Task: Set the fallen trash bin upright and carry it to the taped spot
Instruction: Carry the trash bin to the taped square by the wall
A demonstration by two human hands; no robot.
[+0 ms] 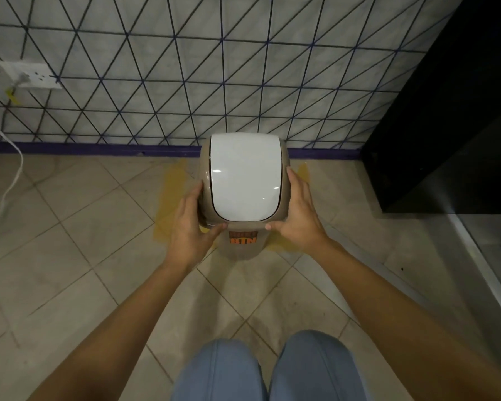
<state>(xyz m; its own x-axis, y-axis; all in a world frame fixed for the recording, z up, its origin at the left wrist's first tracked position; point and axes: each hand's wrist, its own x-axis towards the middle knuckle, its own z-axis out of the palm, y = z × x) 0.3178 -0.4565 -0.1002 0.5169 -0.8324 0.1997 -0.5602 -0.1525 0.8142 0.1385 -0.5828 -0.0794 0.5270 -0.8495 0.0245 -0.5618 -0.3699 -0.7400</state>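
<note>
The trash bin [245,180] stands upright near the wall: a beige body, a white swing lid, an orange label reading BIN on its front. It sits inside a square of yellow tape [168,198] on the tiled floor, whose strips show at the bin's left and right. My left hand [190,227] grips the left side of the bin's top rim. Gripping the right side of the rim is my right hand [297,215]. Both thumbs rest on the rim's front edge.
A wall with triangular tiles [243,82] and a purple skirting runs just behind the bin. A black cabinet [446,125] stands at the right, with a metal threshold below it. A wall socket [31,75] with a white cable is at the left. My knees are at the bottom.
</note>
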